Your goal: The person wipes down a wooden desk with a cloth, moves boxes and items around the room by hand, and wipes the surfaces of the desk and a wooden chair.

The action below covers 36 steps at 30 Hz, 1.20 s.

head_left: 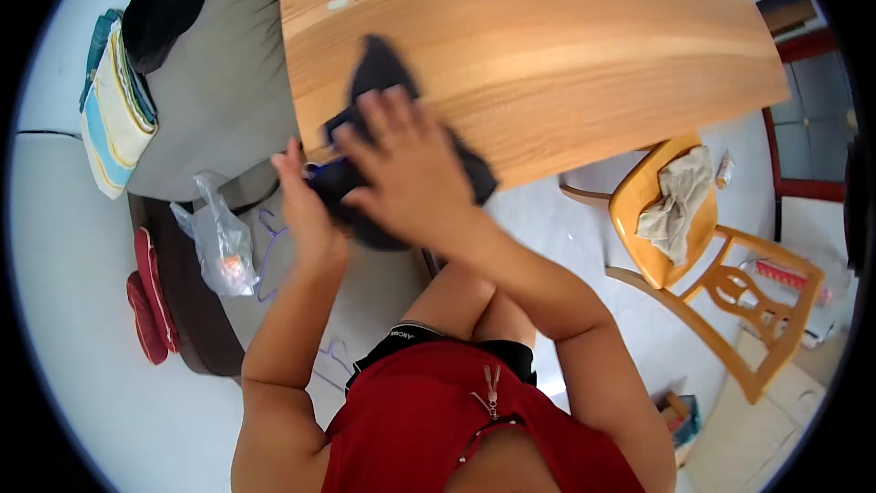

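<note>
At the near-left bench corner: blackish, crumpled piece of soft-looking fabric (379, 68) with a pointed far end; blurry, so can't tell if it's a garment or a cap.
Fabric feel: I'd guess light, floppy, not slippery in the hand and nothing to break, though loose layers could slide over each other.
Right hand (406, 164): flat across the fabric, fingers spread, clenching nothing I can see.
Left hand (308, 212): up against the near-left side, fingers looking stretched out; can't tell if it's pinching any cloth.
Best grab: imo the lower edge, which seems to stick out past the wood, or that pointed tip.
Bench: pale wood-grain top (547, 55), smooth-looking, so light cloth might skid unless pressed.
Left side: grey cushioned sofa (214, 91), see-through plastic bag (219, 233) nearby.
Right side: orange-brown wooden chair (632, 210), crumpled beige cloth (680, 201) on it.
</note>
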{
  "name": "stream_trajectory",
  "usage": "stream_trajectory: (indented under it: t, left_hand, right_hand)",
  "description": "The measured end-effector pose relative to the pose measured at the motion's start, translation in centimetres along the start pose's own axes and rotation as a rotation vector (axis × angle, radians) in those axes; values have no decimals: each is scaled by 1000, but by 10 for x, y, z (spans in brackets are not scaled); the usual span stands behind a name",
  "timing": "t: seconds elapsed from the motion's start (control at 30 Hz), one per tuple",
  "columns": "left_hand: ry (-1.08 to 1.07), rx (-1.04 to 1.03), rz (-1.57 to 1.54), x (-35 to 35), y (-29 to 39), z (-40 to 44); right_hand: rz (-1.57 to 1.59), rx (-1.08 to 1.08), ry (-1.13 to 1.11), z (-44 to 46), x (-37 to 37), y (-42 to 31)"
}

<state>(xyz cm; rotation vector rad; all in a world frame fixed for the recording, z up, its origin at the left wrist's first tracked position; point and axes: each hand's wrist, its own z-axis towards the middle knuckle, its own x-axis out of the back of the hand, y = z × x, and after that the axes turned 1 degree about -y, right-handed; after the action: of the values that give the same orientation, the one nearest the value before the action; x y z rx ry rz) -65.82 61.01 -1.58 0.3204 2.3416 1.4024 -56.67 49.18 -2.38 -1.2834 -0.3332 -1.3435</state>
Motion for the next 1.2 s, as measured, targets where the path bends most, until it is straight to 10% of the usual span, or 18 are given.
stream_trajectory:
  t: [0.3, 0.43, 0.73, 0.93, 1.2]
  left_hand:
    - [-506, -217, -314, 66, -60, 11]
    - [-375, -183, -98, 123, -121, -9]
    - [-723, -198, -735, 158, -124, -83]
    - [-588, -136, -926, 173, -115, -41]
    - [-657, -207, -163, 70, -128, 52]
  right_hand:
    - [-270, 195, 467, -36, -49, -28]
    - [-266, 147, 686, -59, -60, -46]
    - [386, 71, 109, -107, -123, -134]
    - [-420, 262, 184, -84, -76, -133]
    - [-490, 52, 192, -9, -2, 13]
